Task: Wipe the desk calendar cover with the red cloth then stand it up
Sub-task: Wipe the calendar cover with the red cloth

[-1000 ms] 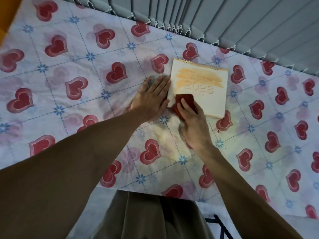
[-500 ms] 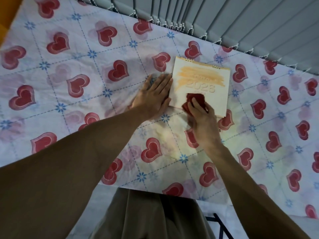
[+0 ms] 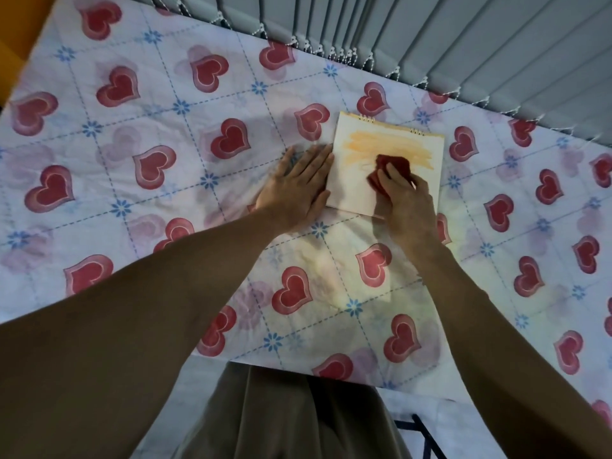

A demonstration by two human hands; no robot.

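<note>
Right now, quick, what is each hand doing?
Left hand: open, pressed flat on the heart-patterned tablecloth, beside the white spiral-bound desk calendar.
Right hand: closed on the crumpled red cloth, on the calendar's cover.

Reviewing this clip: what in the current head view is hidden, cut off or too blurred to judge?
- Desk calendar cover print: head view, the red cloth and right hand cover the middle; the rest is too faint to read.
- Calendar's near right corner: under the right hand.
- How dirty or clean the cover is: lighting too dim.
- Left hand: lies flat on the heart-print sheet at the calendar's left edge; whether it presses the calendar is unclear.
- Calendar's stand: hidden underneath.
</note>
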